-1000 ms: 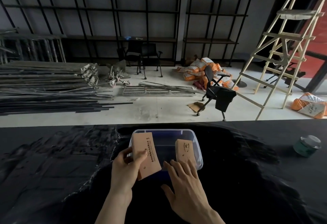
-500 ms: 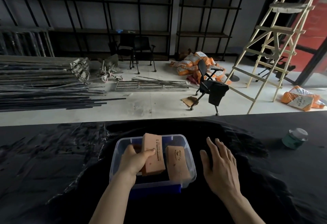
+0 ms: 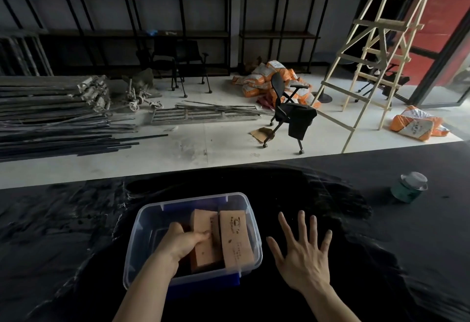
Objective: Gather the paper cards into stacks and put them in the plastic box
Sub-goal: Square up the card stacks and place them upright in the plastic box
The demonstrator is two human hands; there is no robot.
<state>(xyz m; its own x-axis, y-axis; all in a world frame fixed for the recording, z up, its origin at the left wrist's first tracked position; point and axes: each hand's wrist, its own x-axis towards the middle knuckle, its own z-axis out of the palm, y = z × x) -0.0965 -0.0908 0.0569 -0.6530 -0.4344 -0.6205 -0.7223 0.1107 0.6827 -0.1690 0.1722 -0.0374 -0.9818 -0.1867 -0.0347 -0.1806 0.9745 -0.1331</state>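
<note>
A clear plastic box [image 3: 142,222] with a blue base sits on the black-covered table in front of me. Two stacks of tan paper cards are inside it. My left hand [image 3: 184,241] reaches into the box and grips the left stack [image 3: 203,250], which is low in the box. The right stack [image 3: 235,237] lies beside it against the box's right wall, nothing holding it. My right hand [image 3: 302,255] rests flat on the table just right of the box, fingers spread and empty.
A green jar with a clear lid [image 3: 408,187] stands on the table [image 3: 76,232] at the far right. Beyond the table's far edge the floor holds metal poles, office chairs, orange sacks and a wooden ladder [image 3: 376,49].
My left hand has lowered its card stack down into the box beside the other stack. My right hand left the box and now lies spread on the table to its right.
</note>
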